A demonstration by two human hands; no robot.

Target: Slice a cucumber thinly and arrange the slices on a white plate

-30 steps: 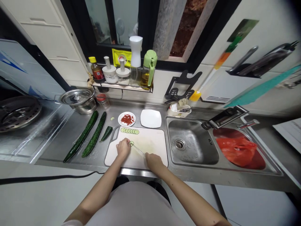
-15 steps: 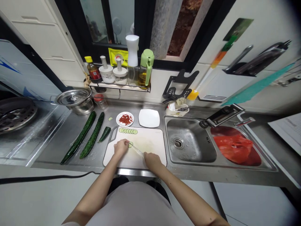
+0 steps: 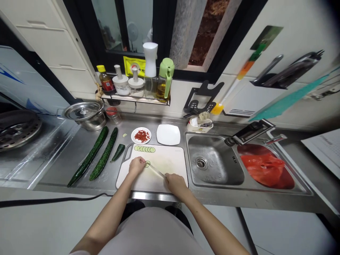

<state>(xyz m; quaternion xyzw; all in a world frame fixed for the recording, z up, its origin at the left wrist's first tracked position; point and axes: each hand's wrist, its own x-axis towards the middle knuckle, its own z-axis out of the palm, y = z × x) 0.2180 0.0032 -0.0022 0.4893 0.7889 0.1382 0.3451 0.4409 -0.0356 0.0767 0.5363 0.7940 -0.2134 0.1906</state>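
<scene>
A white cutting board (image 3: 164, 156) lies on the steel counter. My right hand (image 3: 177, 185) is wrapped round the handle of a knife (image 3: 157, 171), whose blade points left with its tip at a thin cucumber slice (image 3: 147, 164). The fingers of my left hand (image 3: 137, 166) are closed at that slice's left edge. Along the board's far edge lies an overlapping row of cucumber slices (image 3: 145, 149). Left of the board are a short cucumber piece (image 3: 118, 152) and two long cucumbers, one nearer (image 3: 104, 156) and one farther left (image 3: 89, 156).
Behind the board stand a plate of red bits (image 3: 134, 139) and a white square plate (image 3: 168, 134). A lidded pot (image 3: 91, 118) is at the back left. The sink (image 3: 215, 163), with a red plastic bag (image 3: 261, 169) in its second basin, adjoins on the right. A seasoning rack (image 3: 138, 98) hangs above.
My right hand and the knife have shifted slightly right and toward me. My left hand stays by the slice, almost unmoved. The whole view has tipped slightly.
</scene>
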